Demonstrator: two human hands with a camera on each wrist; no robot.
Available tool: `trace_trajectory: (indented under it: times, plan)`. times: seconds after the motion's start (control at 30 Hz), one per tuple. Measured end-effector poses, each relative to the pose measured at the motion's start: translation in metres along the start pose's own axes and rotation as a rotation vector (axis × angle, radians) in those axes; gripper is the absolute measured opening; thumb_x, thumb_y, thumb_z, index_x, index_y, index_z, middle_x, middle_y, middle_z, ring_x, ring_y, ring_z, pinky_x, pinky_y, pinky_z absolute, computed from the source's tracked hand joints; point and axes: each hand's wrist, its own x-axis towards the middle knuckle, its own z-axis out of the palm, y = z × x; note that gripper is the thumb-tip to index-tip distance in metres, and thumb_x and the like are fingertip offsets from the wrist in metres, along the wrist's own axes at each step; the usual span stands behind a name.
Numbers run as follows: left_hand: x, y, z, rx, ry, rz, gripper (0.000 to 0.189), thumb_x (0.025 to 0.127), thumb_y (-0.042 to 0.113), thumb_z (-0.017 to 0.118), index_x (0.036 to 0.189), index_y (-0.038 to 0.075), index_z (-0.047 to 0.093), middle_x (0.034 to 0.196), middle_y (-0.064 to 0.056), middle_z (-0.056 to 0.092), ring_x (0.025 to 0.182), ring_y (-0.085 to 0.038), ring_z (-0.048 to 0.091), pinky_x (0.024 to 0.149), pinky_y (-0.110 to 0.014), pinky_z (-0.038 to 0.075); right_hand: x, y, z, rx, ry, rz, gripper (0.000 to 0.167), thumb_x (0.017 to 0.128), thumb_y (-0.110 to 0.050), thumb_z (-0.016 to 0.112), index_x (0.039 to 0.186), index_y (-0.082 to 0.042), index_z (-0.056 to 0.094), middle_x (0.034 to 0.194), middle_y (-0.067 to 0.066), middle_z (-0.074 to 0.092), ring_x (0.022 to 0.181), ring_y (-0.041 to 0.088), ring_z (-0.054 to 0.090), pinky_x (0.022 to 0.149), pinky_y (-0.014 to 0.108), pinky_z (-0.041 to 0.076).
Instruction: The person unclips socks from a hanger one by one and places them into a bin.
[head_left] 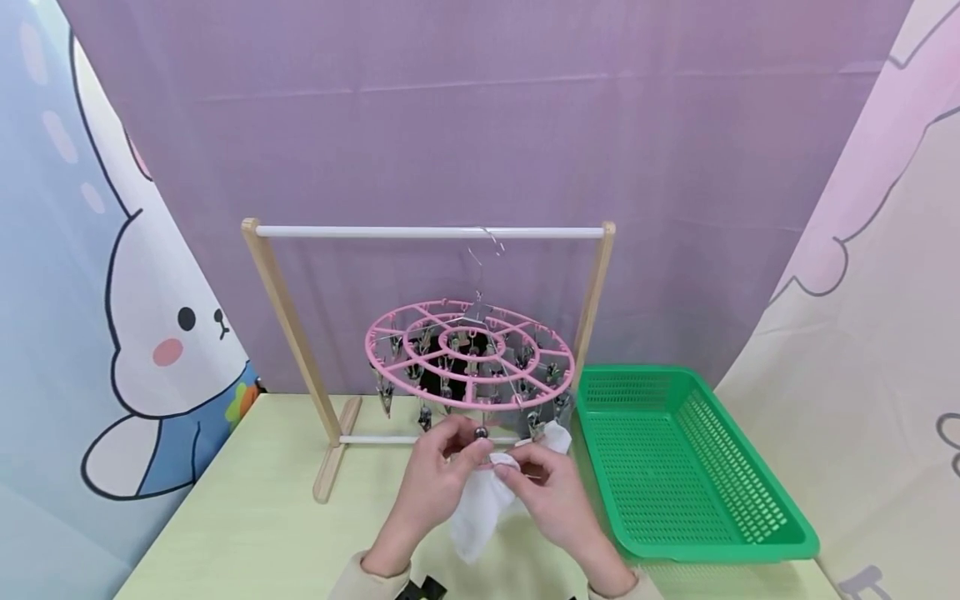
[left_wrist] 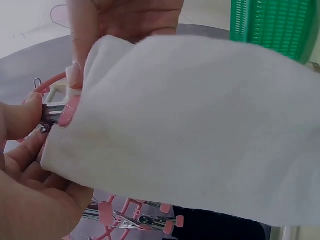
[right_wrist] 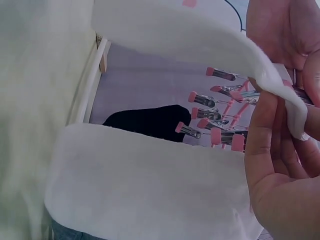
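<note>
My left hand [head_left: 438, 475] pinches a metal clip [left_wrist: 55, 114] with pink tips, hanging below the round pink hanger [head_left: 471, 402]. The clip's pink tip overlaps the edge of a white sock [left_wrist: 190, 130]. My right hand [head_left: 553, 500] holds that same edge between thumb and fingers [right_wrist: 262, 135], close beside the clip. From there the sock [head_left: 476, 517] hangs down toward the table. A second white sock [right_wrist: 145, 180] hangs nearby. Behind them is a black sock [right_wrist: 150, 122], also in the left wrist view.
The hanger hooks over the white bar [head_left: 427, 232] of a wooden stand [head_left: 288, 333]. Several other clips [right_wrist: 200, 114] dangle from its rings. To the right, a green plastic basket [head_left: 720, 554] stands on the pale table [head_left: 225, 517]. A purple cloth [head_left: 465, 150] hangs behind.
</note>
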Motion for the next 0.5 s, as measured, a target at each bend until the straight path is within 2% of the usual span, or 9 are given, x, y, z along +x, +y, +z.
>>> trace_trajectory:
  times: [0.13,0.37,0.5]
  plan:
    - [0.0,0.0,-0.001,0.001,0.0,0.001,0.005,0.093,0.015,0.074,0.094,0.013,0.069,0.086,0.008,0.063,0.081,-0.012,0.062,0.078,-0.029,0.055,-0.001,0.002,0.001,-0.004,-0.01,-0.009,0.011,0.092,-0.006,0.074,0.098,0.003,0.073,0.09,0.015,0.071,0.079,0.008,0.067,0.07,0.027,0.06]
    - [0.001,0.0,-0.003,-0.019,0.021,-0.003,0.008,0.093,0.01,0.073,0.089,0.014,0.067,0.087,0.006,0.064,0.081,-0.013,0.062,0.077,-0.028,0.055,-0.007,0.005,0.0,-0.03,-0.038,0.053,0.011,0.092,-0.01,0.075,0.097,0.0,0.073,0.094,0.011,0.071,0.083,0.008,0.067,0.075,0.026,0.059]
    - [0.001,0.0,-0.004,-0.025,0.028,-0.002,0.009,0.092,0.008,0.073,0.09,0.012,0.066,0.087,0.005,0.064,0.08,-0.012,0.063,0.076,-0.028,0.055,-0.011,0.006,-0.003,-0.056,-0.068,0.059,0.011,0.092,-0.01,0.074,0.096,0.0,0.073,0.096,0.011,0.071,0.086,0.008,0.067,0.078,0.026,0.059]
